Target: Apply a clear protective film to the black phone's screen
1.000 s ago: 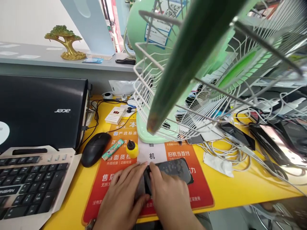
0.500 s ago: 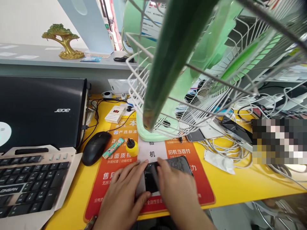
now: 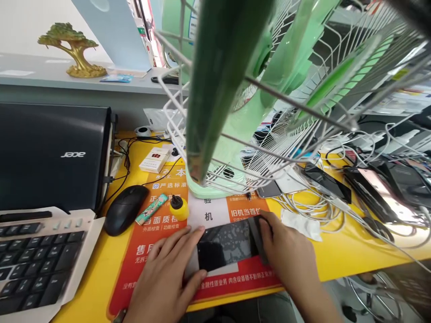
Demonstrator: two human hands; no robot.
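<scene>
Yellow desk [image 3: 336, 262] fills the lower view, grey ledge [image 3: 20, 63] along the back. Green fan [image 3: 279, 76] with white wire guard stands over the middle, blurred dark green bar [image 3: 218, 89] up close in front of it. Black Acer laptop [image 3: 50, 157] at left, pale-framed keyboard [image 3: 43, 264] just in front, cut off by the picture edge. Orange-red mat [image 3: 123, 298] with white lettering runs from the fan base to the near desk edge. Gold tree ornament [image 3: 77, 56] up on the ledge

Left hand [image 3: 168, 269] is palm down on the mat, fingers together, thumb well apart from forefinger, tips at the left end of the dark phone [image 3: 224, 244]; not wrapped round anything. Right hand [image 3: 286, 244] has thumb and fingers closed on a dark flat strip [image 3: 258, 240] across the phone's right end. Phone lies flat on the mat between both hands, front glossy with blotchy marks

Black mouse [image 3: 126, 210] beside the keyboard, white box [image 3: 155, 160] behind it. Green packet [image 3: 152, 209] lies between mouse and yellow bottle [image 3: 179, 208], which has a black top
</scene>
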